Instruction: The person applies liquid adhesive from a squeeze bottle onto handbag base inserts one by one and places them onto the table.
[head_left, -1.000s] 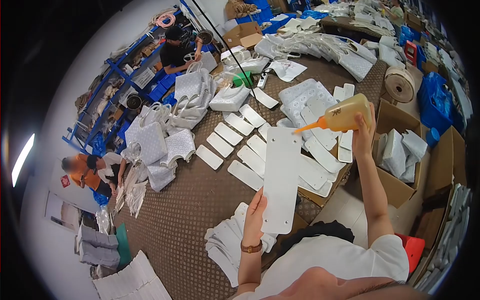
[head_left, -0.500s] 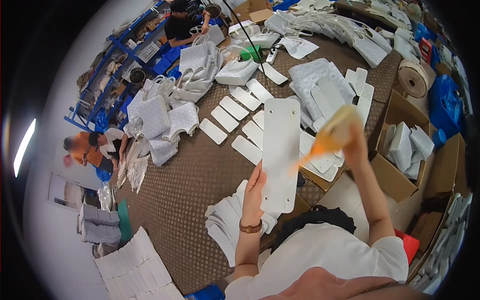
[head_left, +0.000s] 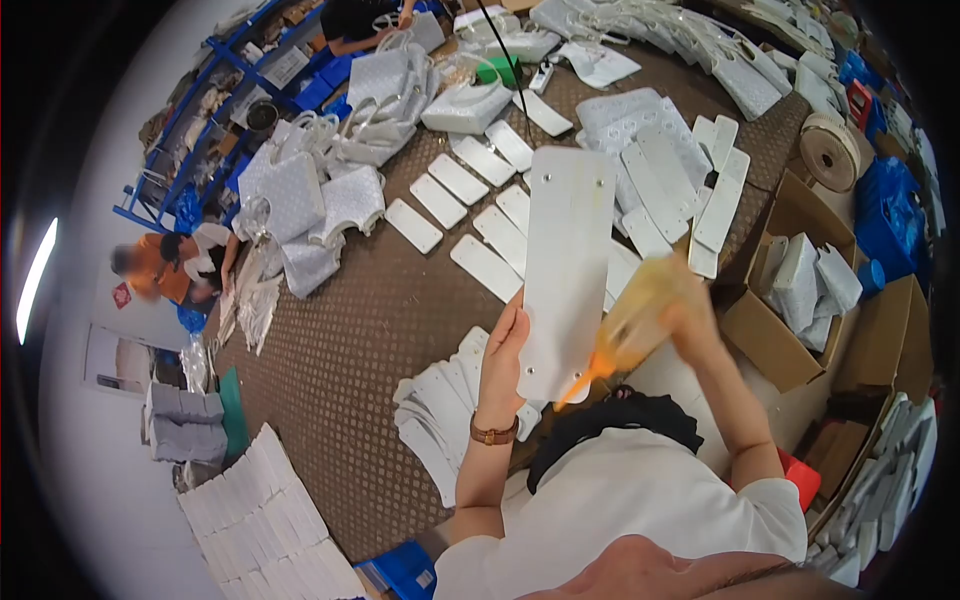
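Observation:
My left hand [head_left: 503,352] grips the lower left edge of a long white panel [head_left: 567,265] with round metal studs at its corners, held upright over the table's edge. My right hand [head_left: 692,322] is wrapped round a yellowish squeeze bottle [head_left: 638,298], tilted downward. Its orange nozzle [head_left: 590,378] reaches the panel's lower right corner, near a stud; whether the tip touches is blurred. Below my left hand lies a fanned pile of white pieces [head_left: 440,405]. Beyond the panel, white strips [head_left: 490,240] lie in rows on the brown patterned table [head_left: 330,390].
Silvery-white bags [head_left: 290,190] are heaped at the far left of the table. A cardboard box [head_left: 775,325] of white pieces stands at right, beside a webbing roll [head_left: 830,155]. Stacked white pieces [head_left: 265,510] sit lower left. Other people [head_left: 185,265] work across the table.
My right hand has brought the squeeze bottle down and left, so its nozzle moved from the panel's right edge to its lower right corner. The view has shifted slightly.

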